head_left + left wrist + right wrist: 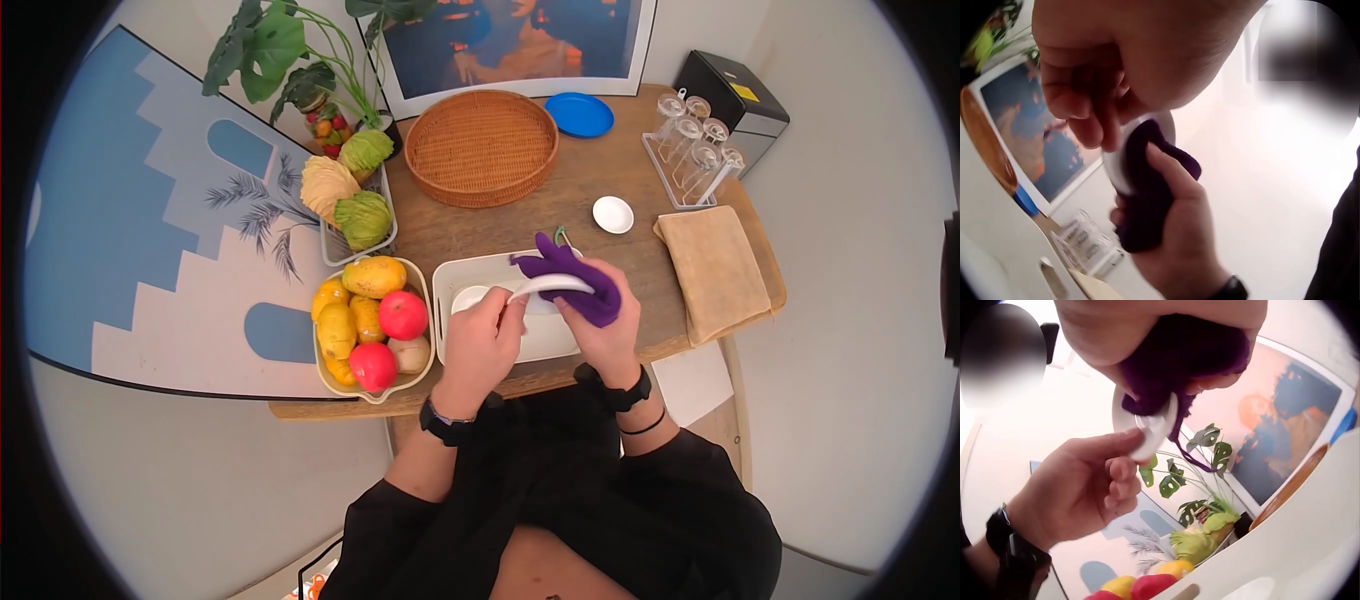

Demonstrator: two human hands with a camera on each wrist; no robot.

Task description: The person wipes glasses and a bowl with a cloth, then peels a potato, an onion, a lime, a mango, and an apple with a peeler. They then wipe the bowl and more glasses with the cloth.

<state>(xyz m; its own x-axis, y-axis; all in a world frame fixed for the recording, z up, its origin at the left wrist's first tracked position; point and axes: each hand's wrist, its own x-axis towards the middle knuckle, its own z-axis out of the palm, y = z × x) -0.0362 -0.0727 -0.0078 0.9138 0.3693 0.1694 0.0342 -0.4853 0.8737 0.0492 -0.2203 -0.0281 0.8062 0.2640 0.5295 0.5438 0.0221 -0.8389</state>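
A small white dish [545, 284] is held up on its edge between my hands, over a white rectangular basin [443, 340]. My left hand [478, 345] pinches one side of its rim between thumb and fingers. On the opposite side, my right hand [612, 335] grips a purple cloth [600, 303] folded over the rim. The right wrist view shows the cloth [1179, 356] bunched in the palm, a thin loop hanging from it. Inside the basin, at its left end, lies another white dish [468, 297], partly hidden behind my left hand.
A bowl of fruit [430, 345] stands left of the basin, a crate of leafy vegetables [388, 225] behind it. Farther back are a wicker tray [480, 190] and a blue plate [580, 115]. A white saucer [613, 214], folded tan cloth [712, 270] and glass rack [690, 200] occupy the right.
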